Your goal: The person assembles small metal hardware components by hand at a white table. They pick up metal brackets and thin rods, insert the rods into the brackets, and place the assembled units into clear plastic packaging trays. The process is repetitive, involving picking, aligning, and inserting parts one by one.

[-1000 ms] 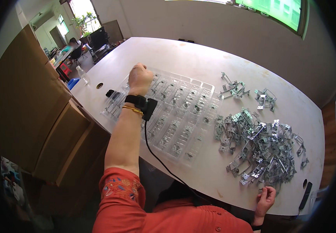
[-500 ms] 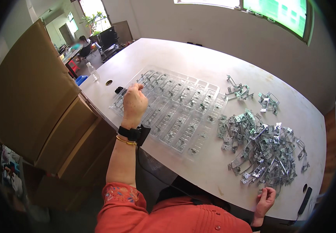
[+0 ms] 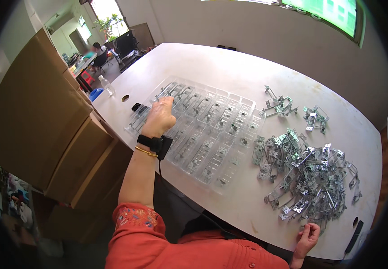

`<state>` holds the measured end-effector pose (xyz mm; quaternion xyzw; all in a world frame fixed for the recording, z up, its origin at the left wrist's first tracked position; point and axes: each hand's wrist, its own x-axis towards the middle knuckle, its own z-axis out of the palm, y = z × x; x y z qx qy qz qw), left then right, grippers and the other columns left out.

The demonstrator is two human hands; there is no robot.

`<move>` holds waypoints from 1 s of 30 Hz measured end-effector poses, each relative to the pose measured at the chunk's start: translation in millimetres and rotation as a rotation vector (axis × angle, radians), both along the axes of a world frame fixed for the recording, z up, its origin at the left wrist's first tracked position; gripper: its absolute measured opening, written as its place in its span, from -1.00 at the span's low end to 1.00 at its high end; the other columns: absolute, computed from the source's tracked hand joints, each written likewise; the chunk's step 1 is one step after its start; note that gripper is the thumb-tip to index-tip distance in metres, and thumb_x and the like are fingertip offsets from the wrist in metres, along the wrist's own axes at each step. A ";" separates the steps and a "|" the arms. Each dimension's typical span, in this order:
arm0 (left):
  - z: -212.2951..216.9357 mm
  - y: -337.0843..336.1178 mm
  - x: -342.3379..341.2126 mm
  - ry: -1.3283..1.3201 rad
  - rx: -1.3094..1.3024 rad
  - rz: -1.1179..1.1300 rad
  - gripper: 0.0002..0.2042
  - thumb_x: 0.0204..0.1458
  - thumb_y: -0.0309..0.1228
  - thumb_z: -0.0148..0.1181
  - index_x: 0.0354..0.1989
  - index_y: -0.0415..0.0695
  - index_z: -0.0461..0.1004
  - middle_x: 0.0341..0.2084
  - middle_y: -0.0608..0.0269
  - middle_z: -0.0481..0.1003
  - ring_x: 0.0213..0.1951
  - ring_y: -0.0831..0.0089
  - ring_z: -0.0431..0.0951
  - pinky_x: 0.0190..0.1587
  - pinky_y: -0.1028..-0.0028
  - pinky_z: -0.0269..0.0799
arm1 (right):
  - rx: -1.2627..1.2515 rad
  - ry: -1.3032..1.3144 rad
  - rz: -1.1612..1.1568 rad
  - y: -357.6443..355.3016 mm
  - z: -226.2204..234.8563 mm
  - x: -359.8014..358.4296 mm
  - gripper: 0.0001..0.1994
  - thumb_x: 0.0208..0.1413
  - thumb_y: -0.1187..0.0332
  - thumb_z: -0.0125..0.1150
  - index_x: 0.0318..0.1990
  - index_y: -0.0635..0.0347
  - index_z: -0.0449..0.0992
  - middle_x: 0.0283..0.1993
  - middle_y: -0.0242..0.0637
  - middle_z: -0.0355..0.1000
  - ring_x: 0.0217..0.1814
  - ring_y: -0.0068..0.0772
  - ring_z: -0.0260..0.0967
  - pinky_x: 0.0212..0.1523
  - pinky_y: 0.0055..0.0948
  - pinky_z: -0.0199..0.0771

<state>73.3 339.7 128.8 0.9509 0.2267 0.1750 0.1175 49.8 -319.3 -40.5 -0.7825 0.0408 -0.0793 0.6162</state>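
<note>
My left hand [image 3: 160, 117] is over the left part of a clear plastic tray [image 3: 253, 104] on the white table. Its fingers bend down and together toward the far-left compartments, and the back of the hand hides whatever they hold. Rows of thin silver metal brackets [image 3: 216, 112] lie in the tray's compartments. At the table's near edge, my right hand [image 3: 307, 241] is closed in a pinch on something too small to name. Just beyond it lies a large, tangled pile of similar metal brackets [image 3: 308, 175].
Two smaller bracket clusters [image 3: 280, 106] [image 3: 316, 119] sit beyond the pile. A black strip-like object [image 3: 354, 237] lies at the right edge. Cardboard boxes [image 3: 37, 112] stand left of the table, near a clear bottle [image 3: 106, 85]. A cable [image 3: 171, 193] runs from my left wrist.
My left hand has shifted slightly right over the tray, its fingers reaching further down from a fist-like curl. My right hand stays pinched by the pile. The view has tilted slightly.
</note>
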 end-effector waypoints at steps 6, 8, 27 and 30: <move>-9.6 3.5 24.2 0.183 -0.060 0.077 -0.35 -0.15 -0.71 0.00 0.26 -0.18 0.43 0.26 -0.03 0.45 0.28 -0.16 0.38 0.37 0.16 0.30 | 0.003 0.013 -0.024 2.5 0.6 -2.1 -0.94 0.40 0.37 0.20 -0.09 0.10 0.47 -0.32 -0.58 0.36 -0.47 -0.81 0.20 -0.45 -0.75 0.18; -16.7 9.8 28.8 0.223 -0.036 0.098 -0.32 -0.15 -0.72 -0.01 0.29 -0.14 0.41 0.29 0.02 0.43 0.30 -0.16 0.36 0.41 0.15 0.26 | -0.011 0.009 -0.026 3.2 -0.1 -2.0 -0.94 0.41 0.38 0.20 -0.09 0.10 0.47 -0.33 -0.58 0.35 -0.47 -0.82 0.20 -0.45 -0.75 0.17; -25.7 10.2 48.3 0.385 0.204 0.184 -0.70 0.05 -0.56 0.20 0.01 -0.17 0.53 0.13 0.06 0.48 0.23 -0.06 0.41 0.30 0.10 0.37 | 0.016 0.019 -0.024 5.9 2.2 -4.7 -0.96 0.41 0.39 0.18 -0.09 0.09 0.46 -0.36 -0.62 0.32 -0.48 -0.85 0.16 -0.47 -0.77 0.12; -23.3 8.6 50.1 0.449 0.214 0.194 -0.69 0.05 -0.53 0.22 0.01 -0.21 0.55 0.15 0.03 0.47 0.25 -0.03 0.40 0.31 0.11 0.35 | 0.019 0.035 -0.018 5.1 4.0 -5.2 -0.96 0.42 0.40 0.18 -0.10 0.09 0.45 -0.36 -0.62 0.32 -0.48 -0.86 0.17 -0.48 -0.77 0.12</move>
